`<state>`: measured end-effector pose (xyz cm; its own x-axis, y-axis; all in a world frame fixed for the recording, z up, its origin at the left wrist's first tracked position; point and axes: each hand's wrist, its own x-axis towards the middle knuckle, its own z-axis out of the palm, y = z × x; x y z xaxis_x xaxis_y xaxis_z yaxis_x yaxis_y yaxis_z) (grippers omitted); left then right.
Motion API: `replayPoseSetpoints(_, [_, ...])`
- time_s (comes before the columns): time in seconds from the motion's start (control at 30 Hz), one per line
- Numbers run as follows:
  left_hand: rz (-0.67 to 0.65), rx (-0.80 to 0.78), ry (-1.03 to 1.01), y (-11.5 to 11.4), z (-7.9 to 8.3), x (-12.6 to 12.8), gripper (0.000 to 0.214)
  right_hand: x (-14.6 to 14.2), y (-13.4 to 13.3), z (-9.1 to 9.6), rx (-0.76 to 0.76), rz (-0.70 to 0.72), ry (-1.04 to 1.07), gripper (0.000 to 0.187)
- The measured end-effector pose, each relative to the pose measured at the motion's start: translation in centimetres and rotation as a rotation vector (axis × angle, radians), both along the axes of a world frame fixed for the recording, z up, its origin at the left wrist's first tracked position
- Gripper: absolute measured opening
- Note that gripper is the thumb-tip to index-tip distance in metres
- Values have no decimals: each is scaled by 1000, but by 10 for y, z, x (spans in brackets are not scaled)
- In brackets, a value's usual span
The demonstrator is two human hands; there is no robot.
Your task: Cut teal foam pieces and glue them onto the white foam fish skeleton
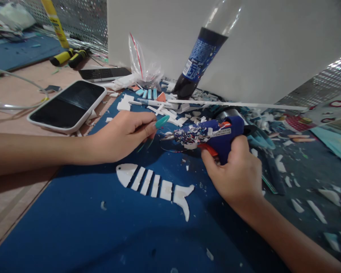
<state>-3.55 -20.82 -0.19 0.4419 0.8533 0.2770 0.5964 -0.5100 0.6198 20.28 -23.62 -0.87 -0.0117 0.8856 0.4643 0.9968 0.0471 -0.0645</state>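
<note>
My right hand (238, 170) grips a blue glue gun (216, 134) with an orange trigger, its nozzle pointing left. My left hand (122, 134) has its fingers curled, pinching a small teal piece (161, 121) right at the nozzle tip. Below both hands, a white fish skeleton shape (156, 187) made of separate foam pieces lies on the blue cutting mat (102, 235). The gun's barrel is speckled with bits of scrap.
A phone in a white case (68, 105) lies at the mat's left edge. A dark soda bottle (200, 60) stands behind, against a white board (272, 41). White and teal scraps (159, 102) litter the back and right. Yellow-handled tools (69, 57) lie far left.
</note>
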Motion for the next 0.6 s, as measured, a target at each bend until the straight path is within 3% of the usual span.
replayPoseSetpoints(0.6, [-34, 89, 47, -3, 3, -2, 20, 3, 0, -2, -15, -1, 2, 31])
